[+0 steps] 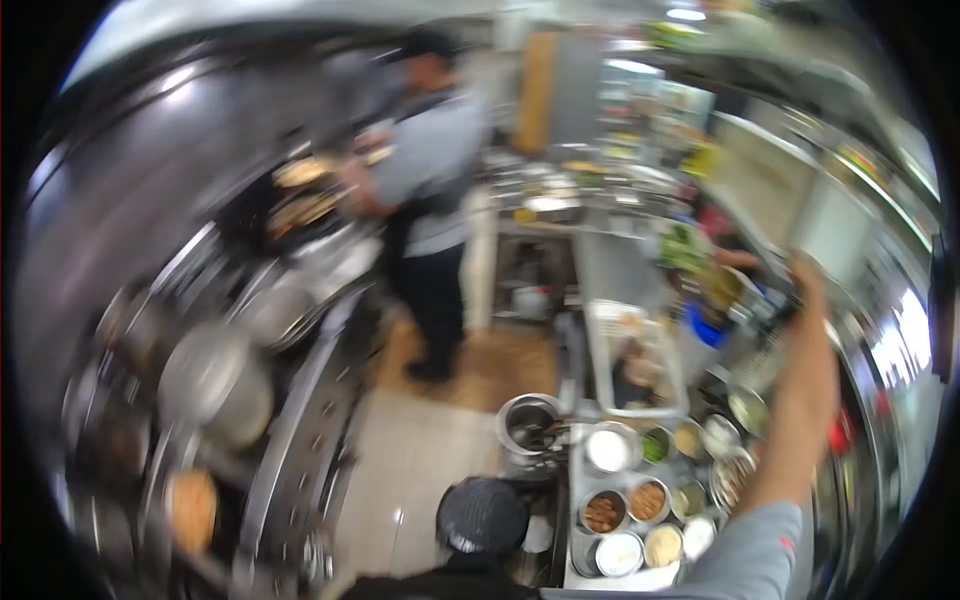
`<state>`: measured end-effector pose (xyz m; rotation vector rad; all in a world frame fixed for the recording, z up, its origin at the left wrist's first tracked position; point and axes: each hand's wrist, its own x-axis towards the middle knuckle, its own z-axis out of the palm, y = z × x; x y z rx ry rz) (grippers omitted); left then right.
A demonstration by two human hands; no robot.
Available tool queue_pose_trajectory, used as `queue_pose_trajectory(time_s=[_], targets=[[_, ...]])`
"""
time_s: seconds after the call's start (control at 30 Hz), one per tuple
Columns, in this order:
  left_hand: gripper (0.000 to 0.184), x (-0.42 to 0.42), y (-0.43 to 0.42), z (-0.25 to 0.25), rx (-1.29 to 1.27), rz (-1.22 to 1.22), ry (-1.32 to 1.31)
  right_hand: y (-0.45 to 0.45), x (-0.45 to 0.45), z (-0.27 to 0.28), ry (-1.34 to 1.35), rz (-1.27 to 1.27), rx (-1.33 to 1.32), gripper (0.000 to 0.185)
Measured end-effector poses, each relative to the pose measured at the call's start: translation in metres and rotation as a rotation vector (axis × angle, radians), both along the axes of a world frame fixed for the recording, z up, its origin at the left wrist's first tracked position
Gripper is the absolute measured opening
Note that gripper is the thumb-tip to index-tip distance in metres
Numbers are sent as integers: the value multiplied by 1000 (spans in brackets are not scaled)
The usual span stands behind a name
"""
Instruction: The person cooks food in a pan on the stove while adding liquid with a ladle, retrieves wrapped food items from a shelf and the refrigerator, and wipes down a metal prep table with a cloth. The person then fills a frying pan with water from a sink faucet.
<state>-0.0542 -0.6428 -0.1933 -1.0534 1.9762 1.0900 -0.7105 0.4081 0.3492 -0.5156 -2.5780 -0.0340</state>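
My right arm, in a grey sleeve, stretches up from the lower right across the counter. At its end my right hand (806, 278) is beside the lower edge of a pale upright panel (840, 225). Blur hides its fingers, and I cannot tell whether it grips the panel. Below the forearm several round metal containers hold food, among them a white one (608, 447), chopped greens (655, 445) and brown pieces (603, 511). My left hand is out of view.
A co-worker in grey (436, 150) stands at the stove, near pans (305, 210). Another person's black cap (483, 515) is close below. A large pot (215, 385) stands left. A white tray (598, 360) holds food. A blue container (705, 325) sits beyond it.
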Motion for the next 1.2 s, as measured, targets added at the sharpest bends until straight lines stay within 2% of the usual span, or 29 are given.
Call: queue_pose_trajectory(time_s=[0.03, 0.07, 0.1, 0.13, 0.17, 0.2, 0.23, 0.27, 0.3, 0.37, 0.47, 0.53, 0.57, 0.6, 0.63, 0.67, 0.7, 0.73, 0.77, 0.8, 0.83, 0.87, 0.9, 0.93, 1.03, 1.07, 1.1, 1.13, 1.2], targets=[[19, 19, -5, -6, -25, -93, -78, 36, 2, -14, 85, 231, 151, 44], [18, 21, -10, -16, -41, -321, -142, 60, -7, -10, 80, 231, 192, 43], [18, 37, -10, -33, -40, -432, -159, 42, 1, -7, 101, 168, 209, 42], [19, 52, -6, -15, -247, -477, 124, 32, 8, -5, 119, 118, 215, 41], [22, 50, 7, -2, -243, -212, -98, 13, 11, -2, 162, 94, 208, 40], [26, 38, 7, 18, -215, -317, -141, -10, 24, 0, 206, 77, 197, 39], [28, 54, -5, -15, -216, -263, 41, -36, 40, 5, 263, 68, 183, 38], [27, 40, 15, 19, -190, 1, 27, -62, 57, 7, 328, 77, 157, 37], [27, 16, 43, 76, -180, 274, 42, -89, 75, 9, 414, 89, 133, 36], [26, 28, 38, 40, -201, 335, 190, -145, 111, 7, 606, 167, 59, 34], [28, 28, 15, -2, -285, 345, 251, -266, 151, -15, 847, 371, -72, 32], [32, 12, -3, -13, -77, 760, 291, -365, 169, -49, 890, 553, -227, 31], [32, 6, -10, -23, -65, 776, 290, -420, 175, -76, 850, 653, -354, 30], [32, -2, -19, -33, -7, 980, 295, -476, 182, -107, 762, 744, -517, 29], [33, -8, -29, -45, 53, 1182, 295, -539, 191, -144, 566, 829, -775, 29], [33, -11, -36, -66, 67, 1204, 293, -611, 202, -186, 327, 884, -1054, 28], [33, -15, -47, -92, 170, 1456, 363, -685, 222, -227, 69, 907, -1289, 28], [34, -23, -59, -111, 279, 1705, 430, -775, 270, -235, -376, 663, -1617, 33], [36, -35, -64, -115, 339, 1787, 527, -821, 288, -274, -842, 783, -1444, 40], [36, -46, -70, -128, 404, 1848, 678, -854, 296, -334, -1174, 816, -1354, 41], [36, -52, -75, -146, 464, 1903, 837, -907, 325, -340, -1412, 773, -1360, 40], [35, -51, -78, -184, 872, 1716, 1285, -948, 343, -364, -1614, 727, -1447, 36], [34, -50, -80, -217, 1257, 1417, 1705, -982, 356, -390, -1826, 676, -1485, 33], [36, -71, -83, -206, 777, 2163, 1046, -1017, 372, -397, -1898, 693, -1432, 32], [42, -88, -72, -327, 301, 1222, 1820, -1093, 401, -436, -2048, 576, -1417, 30], [42, -94, -70, -296, 570, 1697, 1426, -1110, 407, -446, -2066, 580, -1394, 29], [42, -97, -71, -275, 671, 1858, 1249, -1122, 411, -454, -2082, 581, -1375, 29], [42, -98, -70, -260, 720, 1951, 1124, -1132, 412, -459, -2124, 550, -1410, 27], [42, -92, -75, -242, 727, 1972, 998, -1146, 414, -463, -2152, 463, -1469, 27]])
